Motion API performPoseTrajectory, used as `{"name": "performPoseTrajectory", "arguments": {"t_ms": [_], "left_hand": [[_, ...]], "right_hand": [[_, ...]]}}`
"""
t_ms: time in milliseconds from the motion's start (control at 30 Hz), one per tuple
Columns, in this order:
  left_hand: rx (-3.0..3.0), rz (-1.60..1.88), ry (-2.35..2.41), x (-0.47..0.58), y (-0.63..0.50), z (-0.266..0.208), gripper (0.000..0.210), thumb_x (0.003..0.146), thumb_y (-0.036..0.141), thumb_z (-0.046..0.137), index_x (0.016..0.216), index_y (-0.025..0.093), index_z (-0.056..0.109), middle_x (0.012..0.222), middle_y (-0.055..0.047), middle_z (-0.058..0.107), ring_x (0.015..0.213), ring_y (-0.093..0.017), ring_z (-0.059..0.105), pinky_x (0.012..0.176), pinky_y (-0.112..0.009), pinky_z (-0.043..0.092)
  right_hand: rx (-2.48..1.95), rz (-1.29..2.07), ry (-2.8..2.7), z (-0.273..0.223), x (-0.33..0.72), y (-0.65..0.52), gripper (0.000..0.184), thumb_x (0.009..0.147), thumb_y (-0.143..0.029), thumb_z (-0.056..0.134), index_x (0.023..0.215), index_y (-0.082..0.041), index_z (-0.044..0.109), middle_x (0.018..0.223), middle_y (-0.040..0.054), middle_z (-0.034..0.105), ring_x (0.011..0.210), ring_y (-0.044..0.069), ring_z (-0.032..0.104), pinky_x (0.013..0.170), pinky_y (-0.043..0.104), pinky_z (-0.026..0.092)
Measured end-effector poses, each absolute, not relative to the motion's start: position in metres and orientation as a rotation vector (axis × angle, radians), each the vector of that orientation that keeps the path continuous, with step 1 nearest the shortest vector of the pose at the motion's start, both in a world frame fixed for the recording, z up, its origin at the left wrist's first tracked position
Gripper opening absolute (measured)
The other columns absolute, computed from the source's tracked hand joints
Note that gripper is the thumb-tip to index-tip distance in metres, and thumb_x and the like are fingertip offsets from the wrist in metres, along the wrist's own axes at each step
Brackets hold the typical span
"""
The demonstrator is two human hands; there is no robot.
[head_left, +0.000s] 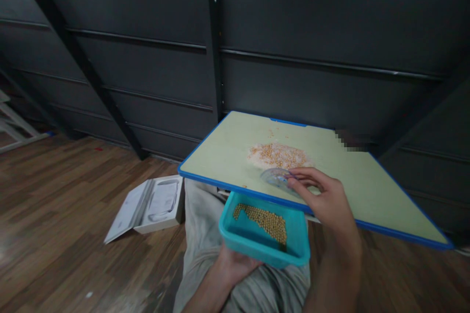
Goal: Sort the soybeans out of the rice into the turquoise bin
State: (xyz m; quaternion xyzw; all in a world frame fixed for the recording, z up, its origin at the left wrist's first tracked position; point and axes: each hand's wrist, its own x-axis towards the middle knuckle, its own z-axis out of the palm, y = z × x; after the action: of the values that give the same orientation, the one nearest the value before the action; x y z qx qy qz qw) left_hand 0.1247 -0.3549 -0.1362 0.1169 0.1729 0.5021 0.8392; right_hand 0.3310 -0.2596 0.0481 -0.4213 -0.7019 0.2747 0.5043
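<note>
My left hand (237, 265) supports a teal plastic tub (257, 253) from below, over my lap; most of its fingers are hidden under it. Inside lie many small gold beads (270, 222), gathered toward the back and right. Between the thumb and fingers of my right hand (321, 188) is a clear, half-round plastic protractor (276, 176), held low over the tabletop near its front edge. Just beyond it, a heap of whitish grains mixed with gold-coloured beads (279, 155) lies on the table. Whether the protractor touches the heap, I cannot tell.
The pale yellow table (216, 151) has a blue rim, and the tub sits below its front edge. A dark panelled wall (154, 68) stands behind. On the wooden floor at left lies an open white box (161, 205). A few stray pieces lie behind the heap.
</note>
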Motion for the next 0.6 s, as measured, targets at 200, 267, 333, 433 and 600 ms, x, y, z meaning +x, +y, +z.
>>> {"name": "performPoseTrajectory", "arguments": {"t_ms": [200, 267, 333, 433, 600], "left_hand": [[0.116, 1.238, 0.311, 0.126, -0.349, -0.130, 0.064, 0.103, 0.045, 0.090, 0.164, 0.029, 0.078, 0.160, -0.013, 0.087, 0.171, -0.044, 0.064, 0.146, -0.071, 0.046], [0.108, 1.266, 0.305, 0.129, -0.347, -0.122, 0.064, 0.103, 0.042, 0.089, 0.165, 0.029, 0.077, 0.162, -0.014, 0.086, 0.169, -0.045, 0.065, 0.145, -0.072, 0.047], [0.111, 1.289, 0.315, 0.131, -0.347, -0.115, 0.065, 0.101, 0.041, 0.092, 0.163, 0.027, 0.078, 0.160, -0.014, 0.087, 0.166, -0.046, 0.069, 0.145, -0.072, 0.048], [0.107, 1.289, 0.350, 0.132, -0.347, -0.112, 0.058, 0.103, 0.042, 0.090, 0.158, 0.027, 0.082, 0.158, -0.014, 0.088, 0.164, -0.045, 0.070, 0.144, -0.072, 0.049], [0.157, 1.261, 0.259, 0.130, -0.346, -0.128, 0.053, 0.105, 0.041, 0.087, 0.156, 0.027, 0.082, 0.155, -0.012, 0.090, 0.169, -0.042, 0.066, 0.149, -0.073, 0.041]], "right_hand": [[-0.968, 0.750, -1.782, 0.039, 0.296, -0.245, 0.021, 0.101, -0.041, 0.084, 0.112, -0.027, 0.096, 0.109, 0.0105, 0.097, 0.092, 0.030, 0.092, 0.086, 0.046, 0.076], [-0.946, 0.801, -1.841, 0.040, 0.291, -0.246, 0.020, 0.101, -0.039, 0.084, 0.110, -0.028, 0.096, 0.108, 0.0091, 0.097, 0.091, 0.029, 0.092, 0.087, 0.045, 0.076], [-0.906, 0.837, -1.887, 0.043, 0.289, -0.249, 0.017, 0.100, -0.038, 0.085, 0.108, -0.028, 0.097, 0.106, 0.0074, 0.097, 0.090, 0.027, 0.091, 0.086, 0.043, 0.076], [-0.872, 0.808, -1.898, 0.047, 0.290, -0.255, 0.016, 0.100, -0.036, 0.086, 0.107, -0.029, 0.098, 0.105, 0.0064, 0.097, 0.088, 0.026, 0.089, 0.085, 0.043, 0.075], [-0.923, 0.672, -1.778, 0.045, 0.303, -0.253, 0.018, 0.098, -0.037, 0.088, 0.109, -0.028, 0.099, 0.106, 0.0079, 0.097, 0.090, 0.028, 0.090, 0.082, 0.043, 0.075]]}}
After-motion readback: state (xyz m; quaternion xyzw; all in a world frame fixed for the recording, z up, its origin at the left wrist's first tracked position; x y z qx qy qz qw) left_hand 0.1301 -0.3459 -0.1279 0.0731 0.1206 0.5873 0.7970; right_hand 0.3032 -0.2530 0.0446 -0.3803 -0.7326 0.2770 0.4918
